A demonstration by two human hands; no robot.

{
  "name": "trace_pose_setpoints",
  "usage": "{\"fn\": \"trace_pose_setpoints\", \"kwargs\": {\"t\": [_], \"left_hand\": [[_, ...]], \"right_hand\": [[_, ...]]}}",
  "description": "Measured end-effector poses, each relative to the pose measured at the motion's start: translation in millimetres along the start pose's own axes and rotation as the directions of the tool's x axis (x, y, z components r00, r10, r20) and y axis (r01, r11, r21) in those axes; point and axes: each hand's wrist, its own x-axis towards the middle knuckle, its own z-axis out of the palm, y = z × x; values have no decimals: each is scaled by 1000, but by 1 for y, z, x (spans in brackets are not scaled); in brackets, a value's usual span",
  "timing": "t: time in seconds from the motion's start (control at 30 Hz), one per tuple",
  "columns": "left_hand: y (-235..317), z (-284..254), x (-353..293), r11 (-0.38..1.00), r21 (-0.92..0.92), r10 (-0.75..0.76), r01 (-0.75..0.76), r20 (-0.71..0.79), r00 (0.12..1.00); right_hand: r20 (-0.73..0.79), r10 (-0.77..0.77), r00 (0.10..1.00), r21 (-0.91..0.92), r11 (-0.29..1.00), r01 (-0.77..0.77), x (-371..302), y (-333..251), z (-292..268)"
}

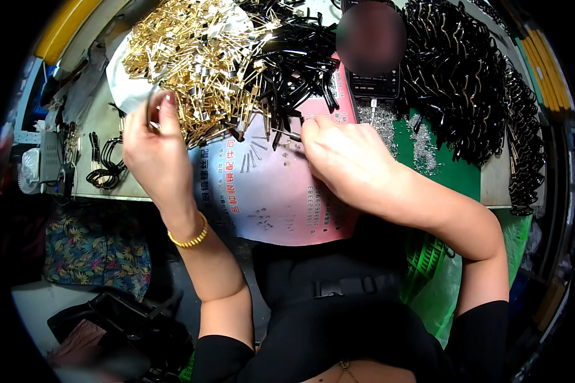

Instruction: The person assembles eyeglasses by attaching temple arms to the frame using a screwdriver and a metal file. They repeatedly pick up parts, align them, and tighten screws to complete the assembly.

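Observation:
My right hand (pixel 338 150) is closed around a slim screwdriver (pixel 292 135), its thin shaft pointing left over the printed mat (pixel 268 210). Several tiny screws (pixel 252 153) lie on the blue-pink mat below the tip. My left hand (pixel 156 150) is raised at the mat's left edge, fingers curled together and slightly blurred; whatever they pinch is too small to make out. Just beyond it spreads a heap of gold metal eyeglass temples (pixel 191 57). Black eyeglass temples (pixel 300 64) are piled to the right of the gold ones.
A phone (pixel 380 87) stands behind the mat. Small silver screws (pixel 421 150) are scattered on the green surface (pixel 463 182). Black eyeglass frames (pixel 457 76) are stacked in rows at right. At left are a black coiled cable (pixel 105 163) and a grey box (pixel 50 153).

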Motion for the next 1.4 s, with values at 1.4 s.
{"fn": "trace_pose_setpoints", "kwargs": {"t": [1.4], "left_hand": [[110, 5, -145, 703, -678, 639, -215, 469, 609]], "right_hand": [[320, 208, 924, 594, 716, -367, -165, 22, -69]]}}
